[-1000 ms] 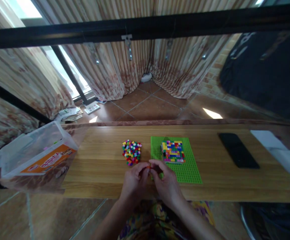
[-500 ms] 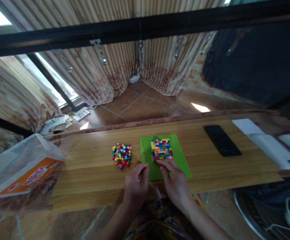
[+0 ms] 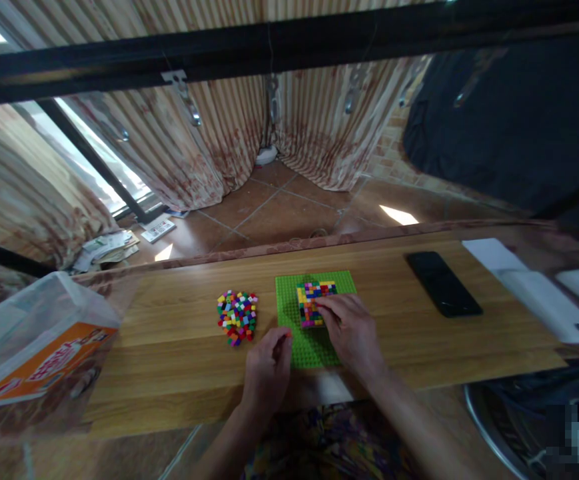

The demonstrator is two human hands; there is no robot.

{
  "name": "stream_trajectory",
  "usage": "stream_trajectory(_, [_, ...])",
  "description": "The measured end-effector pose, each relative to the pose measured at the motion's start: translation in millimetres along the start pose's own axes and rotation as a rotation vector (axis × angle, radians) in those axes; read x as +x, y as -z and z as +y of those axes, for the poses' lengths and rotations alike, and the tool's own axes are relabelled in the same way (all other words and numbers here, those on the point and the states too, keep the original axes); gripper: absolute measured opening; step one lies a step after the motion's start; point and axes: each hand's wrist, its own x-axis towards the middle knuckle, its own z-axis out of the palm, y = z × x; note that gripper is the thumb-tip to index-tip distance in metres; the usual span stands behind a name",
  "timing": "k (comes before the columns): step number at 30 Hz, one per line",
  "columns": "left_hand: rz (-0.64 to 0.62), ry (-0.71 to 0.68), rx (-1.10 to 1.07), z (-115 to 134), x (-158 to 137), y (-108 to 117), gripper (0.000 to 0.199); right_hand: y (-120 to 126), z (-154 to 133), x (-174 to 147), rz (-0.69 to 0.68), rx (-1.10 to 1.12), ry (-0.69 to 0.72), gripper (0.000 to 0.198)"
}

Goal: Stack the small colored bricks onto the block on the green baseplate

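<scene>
Pinching orange brick [image 3: 288, 334], left hand [image 3: 266, 368] sits toward near edge of desk [image 3: 169, 360], apart from right hand [image 3: 353, 333] over brick block [image 3: 308, 308] on baseplate [image 3: 314, 353] (right's grip unclear). Orange brick likely light, stiff; hold opposite sides.

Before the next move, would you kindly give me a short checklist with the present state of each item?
1. Baseplate lying flat on the table: ok.
2. Block resting on the baseplate: ok.
3. Loose bricks kept apart from the baseplate: ok, piled to its left.
4. Left hand holding a piece: ok, a small orange piece shows at its fingertips.
5. Right hand holding a piece: cannot tell, its fingertips are over the block.
6. Phone off the baseplate: ok, well to its right.
</scene>
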Motion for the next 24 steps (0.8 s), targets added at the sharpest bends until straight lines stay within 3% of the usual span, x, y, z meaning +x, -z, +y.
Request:
stream_trajectory(6, [0.017, -0.078, 0.059, -11.2, -5.4, -3.6, 0.018, -7.7, 1.4, -0.1, 0.009, -0.101, 0.024, 0.016])
stream_trajectory(14, [-0.015, -0.058, 0.050, -11.0, -5.8, -3.3, 0.016, -9.4, -5.6, 0.8, 0.039, -0.186, 0.015, 0.013])
stream_trajectory(19, [-0.019, -0.056, 0.043, -10.8, -6.0, -3.7, 0.016, -4.0, -5.3, -1.9, 0.037, -0.124, -0.027, 0.016])
stream_trajectory(24, [-0.015, -0.055, 0.045, -11.8, -6.7, -4.1, 0.016, 4.3, -1.7, -0.6, 0.122, -0.063, -0.060, 0.018])
